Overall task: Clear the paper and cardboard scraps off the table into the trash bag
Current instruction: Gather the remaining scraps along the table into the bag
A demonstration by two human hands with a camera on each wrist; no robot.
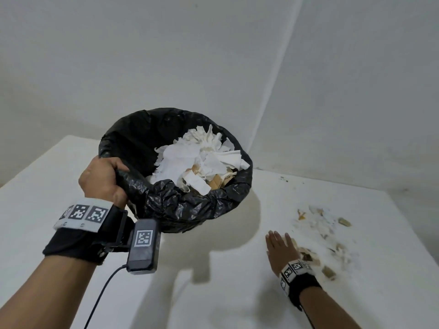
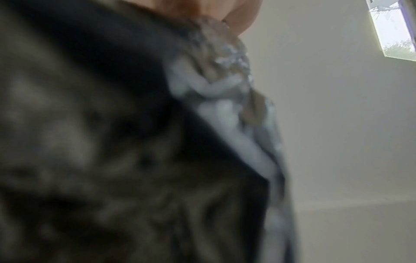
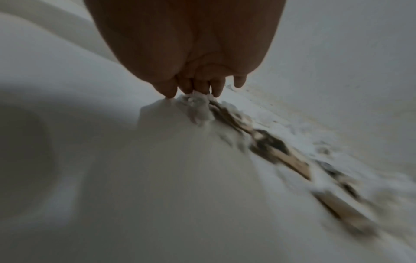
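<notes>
A black trash bag (image 1: 190, 205) lined over a round bin hangs above the white table (image 1: 47, 186), tilted toward me. White paper and brown cardboard pieces (image 1: 202, 162) fill it. My left hand (image 1: 104, 179) grips the bag's rim at its left side; the left wrist view shows only blurred black plastic (image 2: 112, 142). My right hand (image 1: 280, 248) lies flat on the table with straight fingers, its edge against a spread of paper and cardboard scraps (image 1: 323, 236). In the right wrist view the fingertips (image 3: 168, 90) touch the table, and scraps (image 3: 270, 146) line up along the hand's right.
Grey walls meet in a corner (image 1: 273, 115) behind the table. The table's right edge (image 1: 413, 224) runs close beyond the scraps. A cable (image 1: 99, 295) hangs from the left wrist camera. The bin's shadow (image 1: 228, 224) falls on the table between the two hands.
</notes>
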